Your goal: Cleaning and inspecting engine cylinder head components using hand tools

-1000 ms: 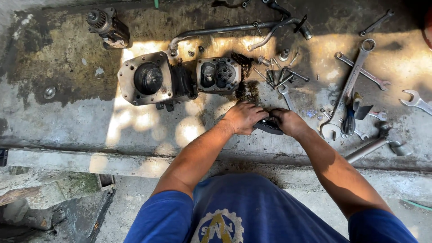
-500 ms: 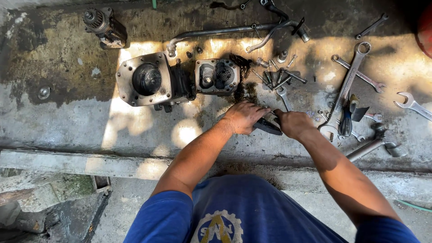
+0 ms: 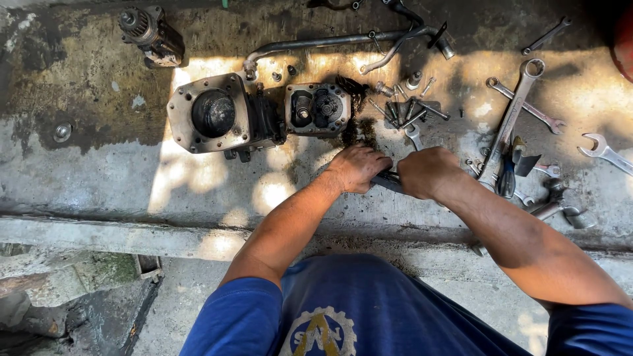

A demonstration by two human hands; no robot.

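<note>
two hands closed on a dark metal part at the bench edge

far left up top, a small geared motor unit (image 3: 150, 33) sat on the stained concrete slab (image 3: 99, 178), with a round washer (image 3: 62, 132) lying alone below it. moving along, the big flanged housing (image 3: 211, 113) lay with its round bore facing up, and the smaller gear housing (image 3: 318, 109) sat close against its right side. above them ran a bent steel pipe (image 3: 330, 43).

now the middle: the left hand (image 3: 359, 169) was curled shut, knuckles up, on one end of a dark metal part (image 3: 388, 180), and the right hand (image 3: 427, 173) was fisted tight on the other end. the part sat between the two fists, just off the slab near its front edge; most of it was hidden, so what kind of piece it was i couldn't tell.

just behind the hands lay a cluster of bolts (image 3: 405, 109). to the right, a long ring spanner (image 3: 509, 125) ran on a slant, a dark-handled screwdriver (image 3: 508, 175) beside it, and an open-end spanner (image 3: 603, 150) lay far right.
</note>
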